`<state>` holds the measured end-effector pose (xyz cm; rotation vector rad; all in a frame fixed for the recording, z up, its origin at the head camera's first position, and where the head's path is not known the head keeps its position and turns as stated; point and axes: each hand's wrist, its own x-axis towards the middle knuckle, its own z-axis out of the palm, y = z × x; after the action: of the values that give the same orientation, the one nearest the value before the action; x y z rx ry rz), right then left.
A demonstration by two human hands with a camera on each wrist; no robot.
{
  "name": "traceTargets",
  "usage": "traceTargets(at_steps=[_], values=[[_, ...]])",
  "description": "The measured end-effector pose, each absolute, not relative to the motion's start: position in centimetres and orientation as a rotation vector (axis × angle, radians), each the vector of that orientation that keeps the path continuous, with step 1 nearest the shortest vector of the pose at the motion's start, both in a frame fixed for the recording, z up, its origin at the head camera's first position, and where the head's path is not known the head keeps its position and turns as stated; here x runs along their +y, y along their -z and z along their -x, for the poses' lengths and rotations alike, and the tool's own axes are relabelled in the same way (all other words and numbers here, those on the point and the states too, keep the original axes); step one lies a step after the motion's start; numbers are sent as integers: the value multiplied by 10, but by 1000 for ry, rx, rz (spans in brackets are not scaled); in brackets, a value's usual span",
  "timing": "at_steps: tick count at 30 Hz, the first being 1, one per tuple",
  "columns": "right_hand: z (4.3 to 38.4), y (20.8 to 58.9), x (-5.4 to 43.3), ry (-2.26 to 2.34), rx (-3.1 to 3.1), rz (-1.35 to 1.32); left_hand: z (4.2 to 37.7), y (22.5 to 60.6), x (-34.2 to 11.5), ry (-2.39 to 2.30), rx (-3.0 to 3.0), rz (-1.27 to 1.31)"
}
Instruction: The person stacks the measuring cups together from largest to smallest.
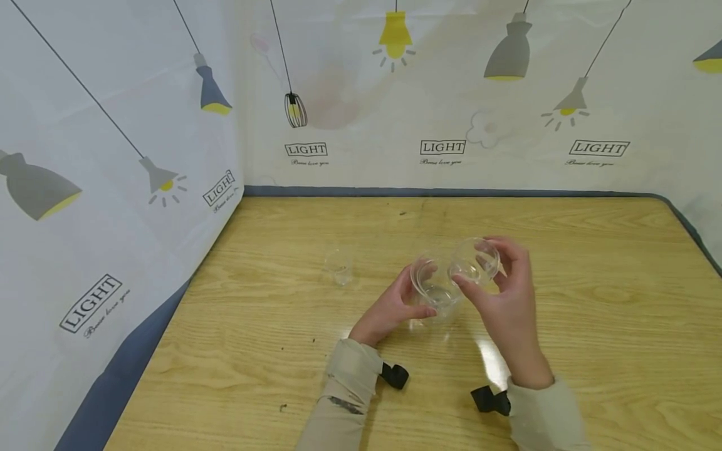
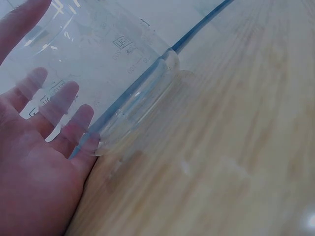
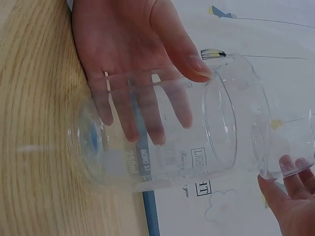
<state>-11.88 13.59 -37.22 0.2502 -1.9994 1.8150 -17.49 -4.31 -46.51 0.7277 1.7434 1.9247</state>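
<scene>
My left hand (image 1: 397, 304) holds a clear glass beaker (image 1: 430, 282), its thumb on one side and fingers on the other. In the right wrist view this beaker (image 3: 162, 167) carries a 250ml mark, and its base is at the tabletop; whether it touches is hard to tell. My right hand (image 1: 510, 294) grips a smaller clear glass vessel (image 1: 484, 254) between thumb and fingers, tilted at the beaker's rim. The left wrist view shows the left fingers (image 2: 59, 105) through the glass. I cannot tell whether liquid is inside either one.
Another small clear glass vessel (image 1: 340, 269) stands on the wooden table (image 1: 254, 376), left of the hands. A white curtain (image 1: 361, 119) printed with lamps encloses the table's back and sides. Black straps (image 1: 395, 374) hang at both wrists.
</scene>
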Motion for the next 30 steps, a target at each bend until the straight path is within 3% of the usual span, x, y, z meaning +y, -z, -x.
traceTargets(at_steps=[8,21,30], values=[[124,384,137,-1842,-2003,-272,174,463,-44,-1915,1750,-698],[117,373,130,-1741,-2059,-272,181,484,-42,-1935,1735,-667],[117,374,127,-1677,-2113,-271,176,467,-43,-1926,1725,-683]])
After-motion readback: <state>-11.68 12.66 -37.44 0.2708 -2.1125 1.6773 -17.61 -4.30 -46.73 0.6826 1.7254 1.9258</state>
